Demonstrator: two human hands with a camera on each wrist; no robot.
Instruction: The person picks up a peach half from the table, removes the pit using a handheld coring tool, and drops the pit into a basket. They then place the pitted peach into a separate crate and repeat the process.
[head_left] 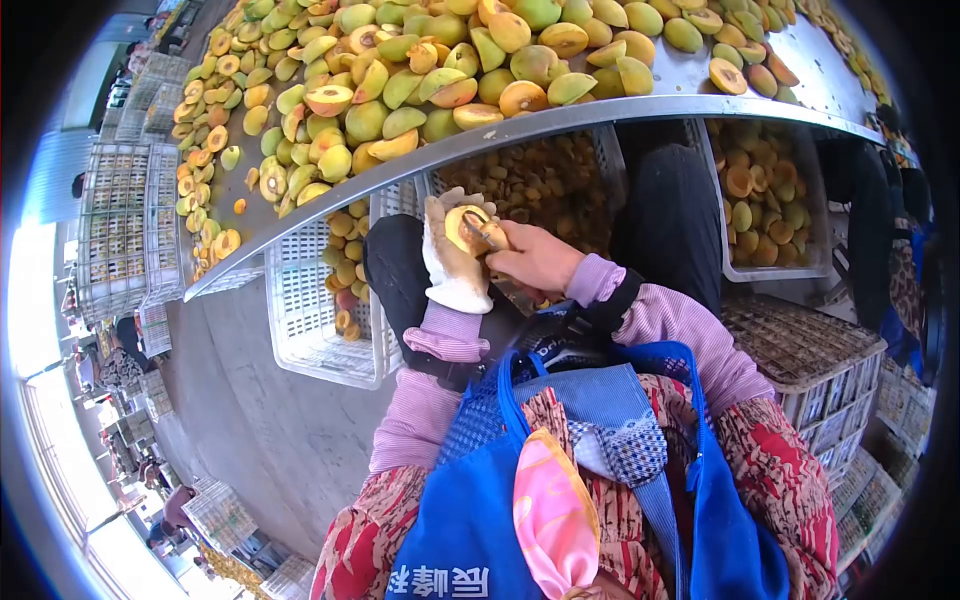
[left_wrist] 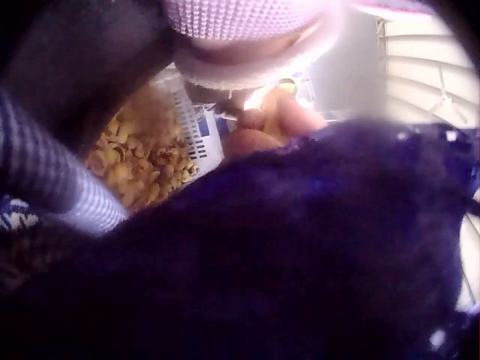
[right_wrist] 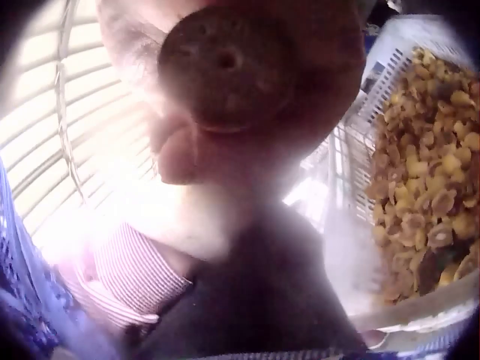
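Peach half (head_left: 466,228): soft, slippery; I judge cupping best, below table rim (head_left: 560,118).
Left hand (head_left: 455,258): gloved, cupping it.
Right hand (head_left: 535,258): gripping knife (head_left: 492,236).

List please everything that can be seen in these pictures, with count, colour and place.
peach halves: too many to count, yellow-green and orange, heaped on the table
table: one, grey metal, across the top of the head view
peach half: one, yellow, in the left hand
tool: one, small, details unclear, in the right hand at the peach half
crates: several, white plastic, under the table, holding cut fruit or pits
stacked trays: many, white, far left
apron: one, blue, at the person's front
left hand: white glove, holds the peach half
right hand: bare, grips the tool
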